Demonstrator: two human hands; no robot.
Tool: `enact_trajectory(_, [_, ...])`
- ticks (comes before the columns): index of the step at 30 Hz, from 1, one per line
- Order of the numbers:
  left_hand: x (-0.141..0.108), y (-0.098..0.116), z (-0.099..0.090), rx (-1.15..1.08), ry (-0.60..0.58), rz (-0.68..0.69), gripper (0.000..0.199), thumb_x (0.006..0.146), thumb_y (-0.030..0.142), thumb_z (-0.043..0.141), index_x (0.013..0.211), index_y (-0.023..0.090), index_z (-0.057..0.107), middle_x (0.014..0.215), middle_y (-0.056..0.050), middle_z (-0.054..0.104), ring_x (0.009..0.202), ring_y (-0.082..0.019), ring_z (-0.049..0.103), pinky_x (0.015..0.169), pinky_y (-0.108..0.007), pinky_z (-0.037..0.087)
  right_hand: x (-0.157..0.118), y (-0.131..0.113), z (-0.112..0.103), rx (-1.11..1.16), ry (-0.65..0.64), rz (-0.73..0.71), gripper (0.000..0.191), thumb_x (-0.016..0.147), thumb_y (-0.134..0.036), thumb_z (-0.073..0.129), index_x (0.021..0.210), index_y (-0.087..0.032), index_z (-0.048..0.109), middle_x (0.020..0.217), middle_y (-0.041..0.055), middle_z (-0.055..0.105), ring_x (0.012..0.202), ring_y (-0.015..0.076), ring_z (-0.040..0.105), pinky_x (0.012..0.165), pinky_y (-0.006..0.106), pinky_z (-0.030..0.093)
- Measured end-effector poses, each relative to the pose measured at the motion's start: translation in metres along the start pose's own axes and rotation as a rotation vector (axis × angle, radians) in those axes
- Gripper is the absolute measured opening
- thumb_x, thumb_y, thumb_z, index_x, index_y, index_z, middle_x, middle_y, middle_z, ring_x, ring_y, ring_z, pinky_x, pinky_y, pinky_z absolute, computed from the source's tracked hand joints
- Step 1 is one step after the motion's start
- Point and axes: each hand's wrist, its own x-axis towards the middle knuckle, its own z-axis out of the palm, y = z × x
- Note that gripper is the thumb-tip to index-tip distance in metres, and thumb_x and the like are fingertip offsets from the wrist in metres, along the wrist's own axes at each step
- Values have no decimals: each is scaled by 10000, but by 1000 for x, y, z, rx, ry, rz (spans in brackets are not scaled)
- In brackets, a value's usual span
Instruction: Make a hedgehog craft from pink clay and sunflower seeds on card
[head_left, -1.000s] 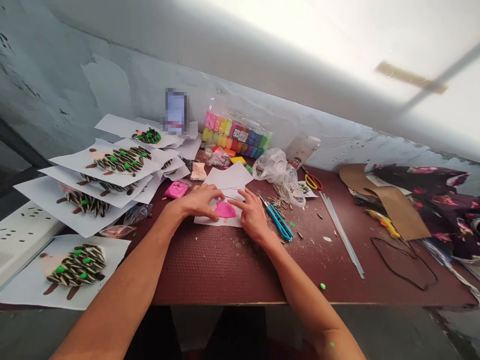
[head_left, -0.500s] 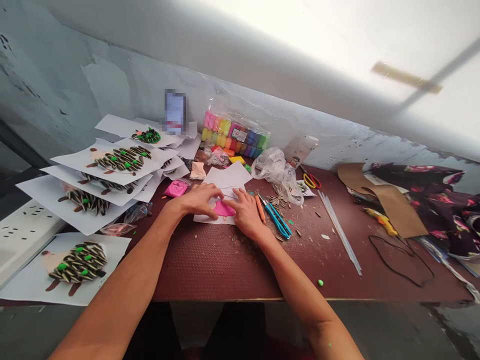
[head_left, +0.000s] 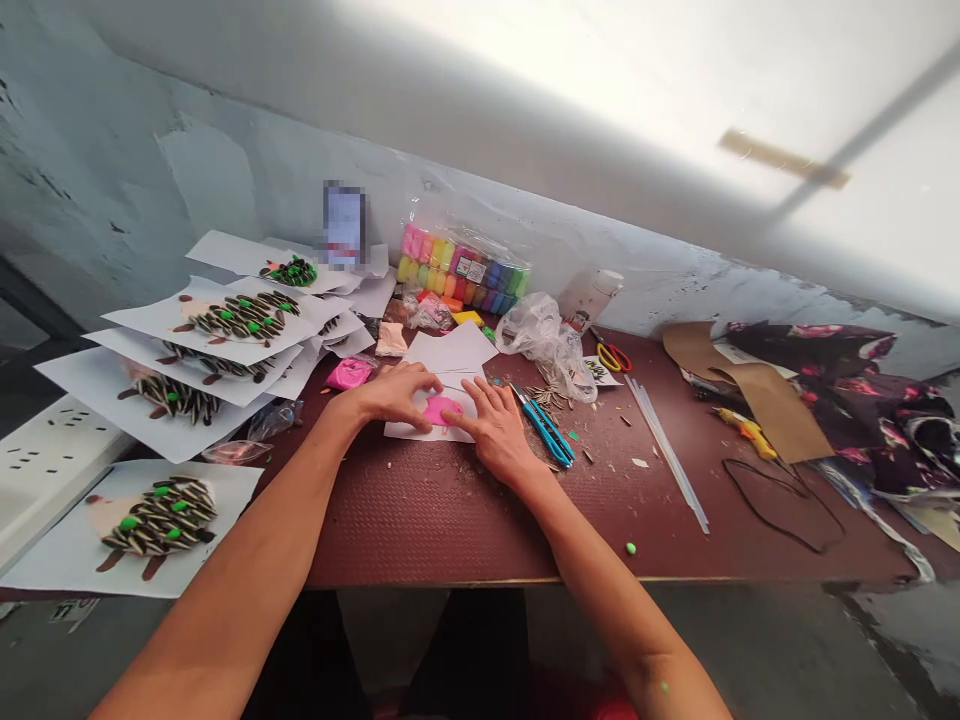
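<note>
A flat patch of pink modelling clay (head_left: 442, 410) lies on a white sheet of paper (head_left: 454, 352) in the middle of the table. On its left side is my left hand (head_left: 396, 394), fingers arched and thumb apart, at the clay's edge. My right hand (head_left: 496, 420) rests on the right with fingers spread; one digit reaches onto the pink clay and presses it. Neither hand grips anything. A bag of pink clay (head_left: 349, 373) and a pale clay lump (head_left: 391, 340) lie beyond my left hand. Blue-handled scissors (head_left: 549, 432) lie just right of my right hand.
Stacked hedgehog pictures made with seeds (head_left: 217, 325) and a white power strip (head_left: 56, 450) occupy the left. Behind stand a clay set (head_left: 465, 268), a plastic bag (head_left: 547, 340) and a cup (head_left: 590, 300). Clear sticks (head_left: 667, 455) and a yellow glue gun (head_left: 750, 432) lie right.
My right hand's fingers have spread and lifted back a little, so more of the pink clay shows, with a rounder outline. The left hand stays almost in place. The view has shifted slightly.
</note>
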Motion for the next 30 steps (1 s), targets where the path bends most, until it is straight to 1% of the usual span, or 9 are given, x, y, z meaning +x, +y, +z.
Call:
enact_trajectory(5, [0,0,0,10,0,3,673,680,529,718,1302,289,627,1380,-80,584,1308,-347,478,1114,-477,358,1,-1,1,-40,21,29,472,968,-114,575,1327,-404,673,1597,45,459,1534,285,289,1220,560,210])
enact_trajectory(8, [1,-1,1,15,-1,5,684,675,528,724,1307,287,623,1369,-81,586,1307,-347,481,1118,-479,357,0,-3,0,-46,13,56,470,970,-122,573,1337,-400,669,1592,59,462,1534,294,290,1223,576,195])
enact_trajectory(12, [1,1,0,18,-4,-4,693,680,519,725,1317,266,621,1355,-95,588,1297,-347,491,1111,-476,369,1,-6,-3,-45,-31,103,455,993,-133,530,1348,-381,671,1596,85,455,1531,314,303,1213,588,215])
enact_trajectory(14, [-1,2,-1,20,-10,-9,686,685,510,723,1317,264,621,1359,-96,587,1303,-349,488,1111,-478,371,3,-7,-4,-39,-46,122,461,1001,-133,513,1356,-382,667,1592,83,461,1529,313,312,1214,582,222])
enact_trajectory(17, [-2,5,-3,17,-14,-13,670,688,502,724,1308,269,623,1378,-90,575,1324,-356,474,1118,-485,369,4,-7,-5,-19,-54,145,479,998,-128,515,1371,-392,657,1584,78,476,1527,307,320,1223,571,221])
enact_trajectory(21, [-3,8,-4,28,-25,-26,660,688,487,733,1304,281,618,1382,-88,571,1339,-350,468,1118,-478,373,4,-6,-4,14,-54,168,461,990,-133,531,1355,-375,677,1579,81,483,1527,313,324,1229,559,227])
enact_trajectory(26, [-4,10,-4,29,-18,-18,645,686,469,738,1294,284,621,1372,-91,583,1321,-353,482,1112,-486,373,3,-1,6,105,20,178,465,952,-94,558,1283,-377,721,1535,61,536,1495,302,375,1217,592,248])
enact_trajectory(28, [-4,11,-4,27,-21,-13,644,686,463,733,1293,278,623,1367,-91,586,1313,-352,488,1112,-488,372,3,4,11,170,90,163,481,929,-63,552,1265,-356,732,1517,65,555,1483,295,395,1215,592,264])
enact_trajectory(30, [-4,12,-5,23,-23,-11,643,691,456,725,1298,267,623,1359,-94,590,1306,-350,491,1113,-491,370,3,9,15,234,180,176,499,900,-31,541,1242,-333,744,1469,65,596,1455,282,432,1203,566,306])
